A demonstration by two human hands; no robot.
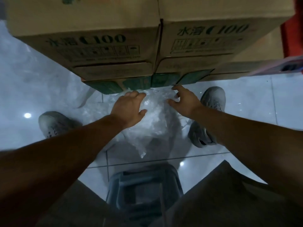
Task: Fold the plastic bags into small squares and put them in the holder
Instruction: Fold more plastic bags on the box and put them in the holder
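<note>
A heap of crumpled clear plastic bags (152,123) lies on the tiled floor between my feet, just in front of the cardboard boxes. My left hand (129,108) rests flat on the heap's left side with fingers spread. My right hand (183,99) hovers over the far right of the heap, fingers curled and apart, fingertips touching the plastic. Neither hand has a clear grip on a bag. No holder is visible in the head view.
Stacked cardboard boxes (98,46) printed with "100" stand close ahead. My grey shoes are on the floor at left (54,123) and right (211,102). A grey plastic stool (144,185) sits under me. A red object (293,38) is at the far right.
</note>
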